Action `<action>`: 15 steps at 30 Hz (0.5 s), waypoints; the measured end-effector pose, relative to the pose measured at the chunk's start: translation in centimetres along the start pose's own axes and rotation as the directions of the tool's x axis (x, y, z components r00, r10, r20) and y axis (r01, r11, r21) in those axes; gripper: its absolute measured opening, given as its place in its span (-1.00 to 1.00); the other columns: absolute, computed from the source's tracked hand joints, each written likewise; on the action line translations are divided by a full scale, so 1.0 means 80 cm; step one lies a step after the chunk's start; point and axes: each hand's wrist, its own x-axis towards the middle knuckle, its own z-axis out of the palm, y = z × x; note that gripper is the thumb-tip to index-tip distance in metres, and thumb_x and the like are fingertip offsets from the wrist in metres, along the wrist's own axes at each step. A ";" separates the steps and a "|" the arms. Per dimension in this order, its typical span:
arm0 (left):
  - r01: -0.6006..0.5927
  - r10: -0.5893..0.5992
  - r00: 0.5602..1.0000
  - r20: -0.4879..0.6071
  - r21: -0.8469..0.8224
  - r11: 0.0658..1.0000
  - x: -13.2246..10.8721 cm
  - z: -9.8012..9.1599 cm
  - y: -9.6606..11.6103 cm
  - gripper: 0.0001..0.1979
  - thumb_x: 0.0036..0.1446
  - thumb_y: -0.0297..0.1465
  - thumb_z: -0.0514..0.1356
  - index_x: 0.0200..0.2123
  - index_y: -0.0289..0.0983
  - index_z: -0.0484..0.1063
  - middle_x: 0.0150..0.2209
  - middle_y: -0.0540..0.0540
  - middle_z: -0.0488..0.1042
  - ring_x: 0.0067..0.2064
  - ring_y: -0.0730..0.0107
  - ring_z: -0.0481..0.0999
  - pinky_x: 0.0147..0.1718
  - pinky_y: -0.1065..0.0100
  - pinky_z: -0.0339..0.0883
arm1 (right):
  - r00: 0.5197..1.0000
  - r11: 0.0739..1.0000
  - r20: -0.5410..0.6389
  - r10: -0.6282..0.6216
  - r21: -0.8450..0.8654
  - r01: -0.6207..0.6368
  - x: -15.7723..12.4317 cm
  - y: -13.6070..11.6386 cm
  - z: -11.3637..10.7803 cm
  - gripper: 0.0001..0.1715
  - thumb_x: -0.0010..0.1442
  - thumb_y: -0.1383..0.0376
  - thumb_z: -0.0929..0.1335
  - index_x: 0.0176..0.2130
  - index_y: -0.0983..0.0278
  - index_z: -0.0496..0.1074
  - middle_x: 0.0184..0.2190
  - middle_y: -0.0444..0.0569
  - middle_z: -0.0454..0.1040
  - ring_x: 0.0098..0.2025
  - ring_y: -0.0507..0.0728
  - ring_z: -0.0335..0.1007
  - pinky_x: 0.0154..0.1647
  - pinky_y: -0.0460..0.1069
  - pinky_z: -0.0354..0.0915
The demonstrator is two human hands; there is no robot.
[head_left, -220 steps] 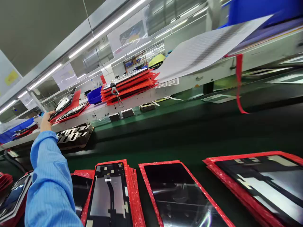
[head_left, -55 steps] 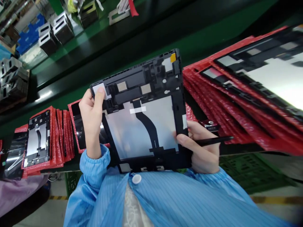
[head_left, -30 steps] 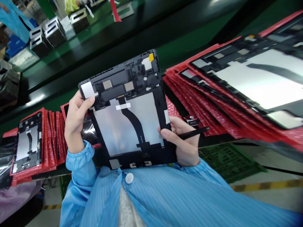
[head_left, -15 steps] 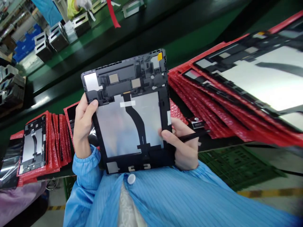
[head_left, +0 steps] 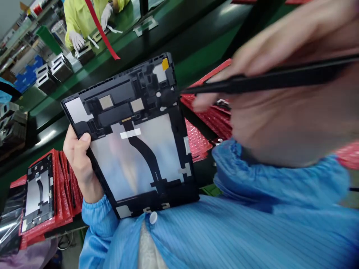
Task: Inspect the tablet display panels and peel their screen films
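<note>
My left hand (head_left: 81,160) is closed on the left edge of an opened tablet screen assembly (head_left: 109,164), thumb on top. Its inner side faces me, tilted, with the lower edge close to my chest. A black ribbon cable (head_left: 146,153) runs down its silver panel, crossed by a white strip of tape (head_left: 130,133). An orange tab (head_left: 165,64) marks the top right corner. Close to the camera and blurred, my right hand (head_left: 275,123) grips slim black tweezers (head_left: 252,84). Their tip points at the assembly's upper right edge; whether it touches I cannot tell.
Stacked screen assemblies (head_left: 40,194) in red bubble bags (head_left: 60,186) stand at left. More red bubble bags (head_left: 198,138) lie at right, partly behind my hand. Across the green conveyor (head_left: 193,67), a gloved person in yellow (head_left: 84,22) handles metal parts. A red strip (head_left: 102,30) hangs in front.
My right hand has let go of the assembly's right edge and risen toward the camera with the tweezers. The assembly, in my left hand, sits further left in view and is more tilted.
</note>
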 end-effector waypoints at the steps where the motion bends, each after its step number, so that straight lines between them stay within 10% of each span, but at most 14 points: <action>1: 0.010 -0.010 1.000 -0.010 0.003 1.000 -0.001 0.001 0.002 -0.85 -0.02 -0.46 0.19 -0.37 -0.23 0.57 -0.41 -0.04 0.47 -0.32 0.33 0.46 -0.32 0.36 0.39 | 0.994 0.996 0.060 -0.090 0.008 0.089 0.001 0.001 0.005 -0.44 0.12 -0.18 0.21 -0.47 0.24 0.27 -0.44 -0.20 0.24 -0.39 -0.10 0.38 -0.41 -0.14 0.32; 5: -0.049 0.049 0.999 -0.013 -0.001 0.999 -0.003 0.001 0.006 -0.81 -0.02 -0.41 0.19 -0.31 -0.25 0.57 -0.39 -0.06 0.47 -0.20 0.25 0.48 -0.23 0.33 0.42 | 0.941 0.977 0.271 -0.201 -0.015 0.213 -0.002 0.014 0.016 -0.88 0.10 0.28 0.38 -0.32 0.27 0.39 -0.34 -0.26 0.37 -0.23 -0.07 0.46 -0.20 -0.10 0.40; 15: -0.014 0.014 1.000 -0.018 -0.008 1.000 0.001 0.006 0.005 -0.82 -0.01 -0.51 0.14 -0.41 -0.28 0.55 -0.43 -0.01 0.44 -0.40 0.47 0.37 -0.42 0.47 0.32 | 0.965 0.948 0.041 -0.257 -0.181 0.261 -0.004 0.021 0.026 -0.81 0.12 0.25 0.35 -0.32 0.34 0.48 -0.36 -0.21 0.37 -0.29 -0.06 0.49 -0.35 -0.21 0.38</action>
